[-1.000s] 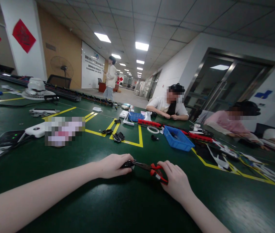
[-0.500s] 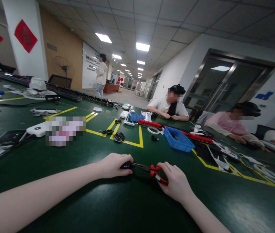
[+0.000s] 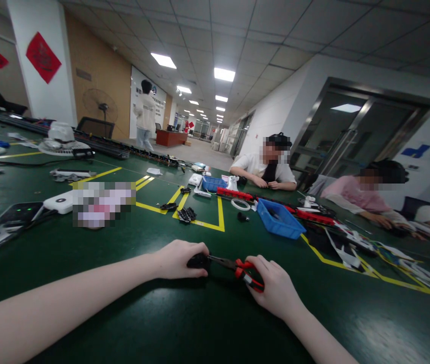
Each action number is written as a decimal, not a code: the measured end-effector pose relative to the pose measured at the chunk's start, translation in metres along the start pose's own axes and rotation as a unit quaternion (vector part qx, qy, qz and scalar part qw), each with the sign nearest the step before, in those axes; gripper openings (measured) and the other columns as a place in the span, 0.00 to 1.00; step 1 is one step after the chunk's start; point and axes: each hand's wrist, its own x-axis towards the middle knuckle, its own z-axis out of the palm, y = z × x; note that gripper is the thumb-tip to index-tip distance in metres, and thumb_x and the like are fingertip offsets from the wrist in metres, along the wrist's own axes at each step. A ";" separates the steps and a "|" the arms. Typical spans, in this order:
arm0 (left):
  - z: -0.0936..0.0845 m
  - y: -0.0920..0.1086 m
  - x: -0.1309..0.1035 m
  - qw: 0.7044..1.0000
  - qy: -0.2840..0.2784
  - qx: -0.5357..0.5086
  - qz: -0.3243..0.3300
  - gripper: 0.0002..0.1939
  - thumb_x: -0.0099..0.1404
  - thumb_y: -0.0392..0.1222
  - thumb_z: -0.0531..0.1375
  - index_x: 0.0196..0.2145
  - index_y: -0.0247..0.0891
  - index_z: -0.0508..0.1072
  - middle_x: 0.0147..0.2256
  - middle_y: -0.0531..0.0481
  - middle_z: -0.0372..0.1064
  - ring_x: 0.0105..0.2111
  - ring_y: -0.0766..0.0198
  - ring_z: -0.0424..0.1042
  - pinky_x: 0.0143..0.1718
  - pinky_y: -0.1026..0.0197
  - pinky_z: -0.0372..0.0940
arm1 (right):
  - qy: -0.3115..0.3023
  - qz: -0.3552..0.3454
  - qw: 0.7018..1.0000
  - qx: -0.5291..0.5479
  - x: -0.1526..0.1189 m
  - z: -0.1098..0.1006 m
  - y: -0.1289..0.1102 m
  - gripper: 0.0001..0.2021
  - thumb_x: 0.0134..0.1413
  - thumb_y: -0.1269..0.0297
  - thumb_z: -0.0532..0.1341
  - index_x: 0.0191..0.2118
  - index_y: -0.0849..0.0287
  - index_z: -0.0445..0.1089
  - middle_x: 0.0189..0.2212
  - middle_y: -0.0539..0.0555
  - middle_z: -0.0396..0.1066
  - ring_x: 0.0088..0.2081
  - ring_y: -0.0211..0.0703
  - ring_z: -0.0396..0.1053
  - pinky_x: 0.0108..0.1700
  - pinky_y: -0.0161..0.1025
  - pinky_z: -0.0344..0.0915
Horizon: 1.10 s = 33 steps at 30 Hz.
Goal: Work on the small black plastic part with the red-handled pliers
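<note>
My left hand (image 3: 184, 259) is closed around a small black part (image 3: 197, 261), mostly covered by the fingers. My right hand (image 3: 273, 283) grips red-and-black handled long-nose pliers (image 3: 245, 273). The jaws point left and their tips meet the black part at its right side; whether they pinch it I cannot tell. Both hands are just above the green table (image 3: 215, 323). Beyond them lie a cluster of black pieces (image 3: 187, 215) on the yellow-taped area and a small black piece (image 3: 242, 217).
Behind my right hand stands a blue bin (image 3: 280, 219), with a white ring of cable (image 3: 240, 205) and a red strip (image 3: 233, 193) near it. A white device (image 3: 60, 202) lies on the left. Cables (image 3: 415, 265) spread at right. Several people sit or stand beyond.
My hands and the pliers stay almost in the same place. In the background, the walking person has moved left. The view has shifted slightly.
</note>
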 end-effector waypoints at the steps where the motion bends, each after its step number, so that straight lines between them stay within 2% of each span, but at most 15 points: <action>1: 0.000 0.000 0.000 1.000 -0.004 -0.003 -0.001 0.19 0.62 0.52 0.61 0.47 0.43 0.65 0.39 0.51 0.73 0.36 0.59 0.73 0.32 0.64 0.60 | 0.003 -0.003 1.000 -0.001 0.000 0.000 0.000 0.19 0.47 0.63 0.60 0.48 0.57 0.64 0.41 0.57 0.71 0.35 0.45 0.70 0.36 0.41 0.65; 17: -0.007 0.000 -0.001 0.994 -0.027 -0.104 0.009 0.18 0.63 0.53 0.59 0.45 0.40 0.67 0.28 0.55 0.67 0.24 0.68 0.66 0.24 0.68 0.55 | 0.055 -0.042 0.996 -0.059 -0.004 0.000 0.000 0.20 0.45 0.66 0.59 0.48 0.61 0.65 0.41 0.60 0.71 0.38 0.48 0.70 0.38 0.42 0.62; 20: -0.005 0.000 -0.001 0.995 -0.016 -0.093 0.011 0.18 0.62 0.52 0.60 0.45 0.41 0.67 0.30 0.54 0.69 0.26 0.67 0.68 0.26 0.68 0.57 | 0.055 -0.043 0.996 -0.053 -0.003 0.000 0.001 0.21 0.45 0.66 0.59 0.48 0.61 0.65 0.40 0.60 0.71 0.38 0.47 0.70 0.38 0.42 0.62; 26: -0.004 0.001 -0.001 0.997 0.016 -0.080 0.013 0.17 0.61 0.49 0.62 0.45 0.42 0.68 0.40 0.50 0.72 0.38 0.61 0.72 0.37 0.64 0.62 | 0.052 -0.031 0.998 -0.030 0.000 -0.003 -0.002 0.19 0.46 0.64 0.60 0.47 0.59 0.65 0.38 0.58 0.72 0.37 0.46 0.71 0.37 0.41 0.63; 33: -0.003 -0.002 0.000 0.994 0.050 -0.099 0.009 0.14 0.62 0.47 0.61 0.44 0.41 0.69 0.41 0.51 0.71 0.40 0.62 0.71 0.39 0.63 0.62 | -0.021 0.062 0.995 0.070 0.002 -0.003 -0.014 0.14 0.50 0.63 0.59 0.45 0.53 0.65 0.38 0.53 0.73 0.33 0.43 0.71 0.35 0.41 0.66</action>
